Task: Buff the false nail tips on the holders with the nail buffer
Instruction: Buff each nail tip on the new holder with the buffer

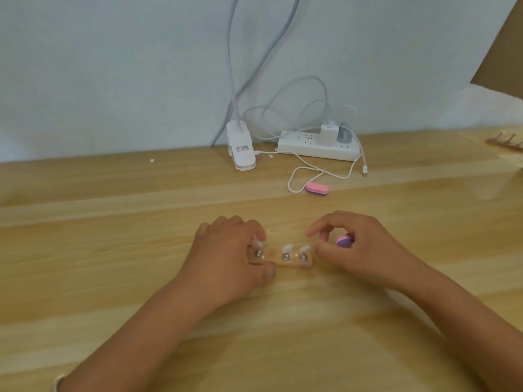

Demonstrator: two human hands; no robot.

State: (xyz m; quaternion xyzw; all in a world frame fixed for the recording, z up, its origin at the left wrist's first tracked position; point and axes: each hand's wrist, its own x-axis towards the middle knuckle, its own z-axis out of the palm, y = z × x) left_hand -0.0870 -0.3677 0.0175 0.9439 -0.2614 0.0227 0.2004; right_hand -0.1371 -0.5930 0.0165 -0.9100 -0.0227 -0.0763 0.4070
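Observation:
A clear holder strip [294, 260] lies on the wooden table between my hands, with three metal-based stands carrying pale false nail tips [288, 248]. My left hand [226, 261] pinches the leftmost stand and its tip [258, 244] between thumb and fingers. My right hand [359, 250] grips a pink and purple nail buffer [344, 240] in its curled fingers, with thumb and forefinger at the strip's right end. A second pink and purple buffer [317, 189] lies farther back on the table.
A white clip lamp base [242, 148] and a white power strip [317, 145] with plugs and cables stand at the back by the wall. A loose white cable [308, 171] loops near the spare buffer. A rack with pegs [506, 141] sits at the far right.

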